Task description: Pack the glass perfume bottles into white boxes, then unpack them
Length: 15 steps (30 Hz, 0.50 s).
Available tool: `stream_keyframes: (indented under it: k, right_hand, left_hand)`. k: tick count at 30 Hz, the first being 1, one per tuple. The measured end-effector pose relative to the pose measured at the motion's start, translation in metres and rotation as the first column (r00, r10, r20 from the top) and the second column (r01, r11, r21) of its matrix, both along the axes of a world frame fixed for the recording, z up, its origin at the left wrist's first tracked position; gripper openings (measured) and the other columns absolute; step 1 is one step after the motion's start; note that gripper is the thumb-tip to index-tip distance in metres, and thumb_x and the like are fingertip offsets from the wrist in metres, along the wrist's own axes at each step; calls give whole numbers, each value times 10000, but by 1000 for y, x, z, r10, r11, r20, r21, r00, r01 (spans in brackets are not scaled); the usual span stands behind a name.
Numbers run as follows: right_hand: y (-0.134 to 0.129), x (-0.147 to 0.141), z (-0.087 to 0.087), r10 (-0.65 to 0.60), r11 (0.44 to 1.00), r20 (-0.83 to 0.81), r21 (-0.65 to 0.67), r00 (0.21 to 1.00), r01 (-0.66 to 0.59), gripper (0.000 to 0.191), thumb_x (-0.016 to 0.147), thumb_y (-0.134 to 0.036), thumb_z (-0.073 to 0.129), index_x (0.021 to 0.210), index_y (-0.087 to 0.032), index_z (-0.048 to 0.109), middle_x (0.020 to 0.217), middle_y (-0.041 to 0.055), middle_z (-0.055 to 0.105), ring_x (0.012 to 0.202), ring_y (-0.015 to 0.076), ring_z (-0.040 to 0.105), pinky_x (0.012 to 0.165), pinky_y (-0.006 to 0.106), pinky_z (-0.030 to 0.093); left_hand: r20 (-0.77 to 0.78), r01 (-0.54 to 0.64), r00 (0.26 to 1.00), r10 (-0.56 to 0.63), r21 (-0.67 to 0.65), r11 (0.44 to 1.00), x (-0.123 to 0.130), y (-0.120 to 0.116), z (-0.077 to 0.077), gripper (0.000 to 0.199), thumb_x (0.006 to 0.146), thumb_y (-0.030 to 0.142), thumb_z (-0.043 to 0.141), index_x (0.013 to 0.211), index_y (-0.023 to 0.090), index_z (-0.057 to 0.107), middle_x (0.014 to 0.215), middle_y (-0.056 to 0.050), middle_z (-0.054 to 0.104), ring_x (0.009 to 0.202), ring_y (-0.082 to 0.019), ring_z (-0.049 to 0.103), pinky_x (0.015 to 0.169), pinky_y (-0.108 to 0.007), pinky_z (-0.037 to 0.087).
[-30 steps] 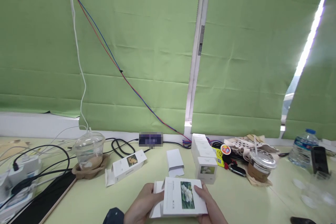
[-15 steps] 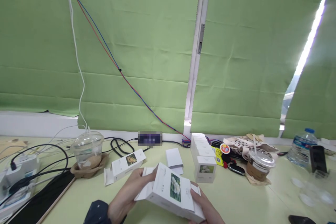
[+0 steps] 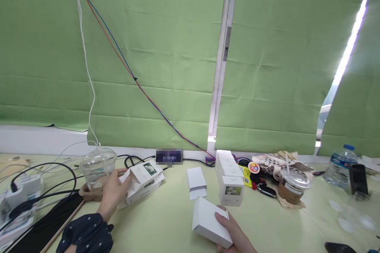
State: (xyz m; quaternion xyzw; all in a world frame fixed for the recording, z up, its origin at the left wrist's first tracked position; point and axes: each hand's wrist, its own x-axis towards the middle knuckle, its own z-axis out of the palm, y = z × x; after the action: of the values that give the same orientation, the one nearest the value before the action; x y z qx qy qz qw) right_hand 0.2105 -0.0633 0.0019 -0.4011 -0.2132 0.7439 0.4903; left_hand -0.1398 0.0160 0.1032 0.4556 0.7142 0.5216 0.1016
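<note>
At the left, my left hand (image 3: 114, 190) grips the open end of a white carton (image 3: 144, 174) printed with a white flower. That carton lies on top of another white printed carton (image 3: 139, 197), which it mostly covers. Low in the middle, my right hand (image 3: 236, 229) holds a plain white box (image 3: 209, 219) tilted above the table, thumb on its upper face. Just beyond this box lies a small folded white card piece (image 3: 196, 183). A row of white flower-printed cartons (image 3: 231, 190) stands behind my right hand.
A clear plastic cup (image 3: 97, 166) in a cardboard holder stands left of my left hand. Near it are power strips (image 3: 22, 201), cables and a dark flat device (image 3: 50, 225). Rightward are keys (image 3: 267, 190), an iced drink (image 3: 292, 185), a water bottle (image 3: 341, 166) and a phone (image 3: 358, 179).
The plain white box has come out of the flower-printed carton and stays in my right hand. My left hand has carried that carton left onto the other carton.
</note>
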Motion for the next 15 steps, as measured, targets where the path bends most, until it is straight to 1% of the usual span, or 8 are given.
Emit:
stream_keyframes:
  k: [2, 4, 7, 9, 10, 12, 13, 15]
  right_hand:
    - [-1, 0, 1, -9, 1000, 15, 2, 1000, 9, 807, 529, -430, 876, 1126, -251, 362, 664, -18, 677, 462, 162, 628, 241, 187, 478]
    - [-1, -1, 1, -23, 1000, 21, 7, 1000, 22, 807, 527, -429, 877, 1125, -251, 364, 656, -25, 670, 468, 162, 627, 238, 182, 472]
    - [1, -1, -1, -26, 1000, 15, 11, 1000, 26, 846, 511, -446, 884, 1147, -251, 360, 659, -28, 673, 478, 163, 630, 243, 184, 476]
    - [3, -1, -3, -13, 1000, 6, 12, 1000, 13, 886, 508, -466, 885, 1182, -256, 348, 670, -26, 680, 477, 161, 631, 254, 191, 487]
    - [4, -1, -4, -6, 1000, -1, 13, 1000, 6, 909, 509, -475, 885, 1202, -260, 338, 675, -26, 683, 478, 163, 634, 260, 194, 492]
    - [4, -1, -6, 2, 1000, -10, 16, 1000, -2, 960, 501, -490, 890, 1236, -259, 317, 669, -26, 685, 474, 166, 637, 267, 195, 494]
    - [4, -1, -6, 4, 1000, -14, 23, 1000, -3, 982, 495, -496, 894, 1247, -251, 311, 668, -23, 688, 468, 166, 638, 268, 192, 491]
    - [1, -3, -5, 9, 997, -28, 74, 1000, -7, 979, 520, -505, 887, 1260, -221, 312, 698, 4, 707, 465, 164, 643, 278, 184, 490]
  left_hand:
    - [-103, -34, 994, 31, -32, 999, -1, 0, -2, 327, 704, 310, 580, 987, 145, 597, 919, -134, 642, 902, -363, 631, 775, -485, 514]
    - [-193, -79, 979, 71, -35, 996, 2, -3, -1, 404, 743, 273, 534, 1112, 113, 567, 1105, -203, 575, 1177, -448, 481, 955, -598, 381]
    - [-333, -96, 934, 130, 117, 989, 18, -11, 6, 447, 800, 252, 449, 1213, 89, 507, 1325, -243, 410, 1338, -454, 275, 1077, -630, 192]
    - [-409, 84, 912, 34, 267, 960, 39, -20, 7, 391, 830, 285, 428, 1166, 104, 517, 1304, -219, 428, 1318, -397, 330, 1101, -564, 231]
    - [-422, 232, 902, -91, 297, 926, 52, -26, 4, 362, 835, 320, 450, 1136, 132, 522, 1268, -193, 459, 1288, -371, 376, 1086, -533, 288]
    - [-331, 578, 794, -510, 151, 802, 81, -41, -6, 352, 850, 368, 512, 1172, 226, 495, 1296, -126, 466, 1243, -307, 445, 1015, -455, 408]
    - [-206, 725, 679, -705, 31, 689, 96, -49, -14, 425, 851, 374, 540, 1252, 270, 445, 1350, -106, 445, 1233, -286, 464, 960, -417, 458]
    - [62, 891, 450, -891, -105, 443, 123, -64, -32, 776, 732, 342, 714, 1386, 318, 298, 1432, -104, 396, 1257, -297, 449, 909, -388, 489]
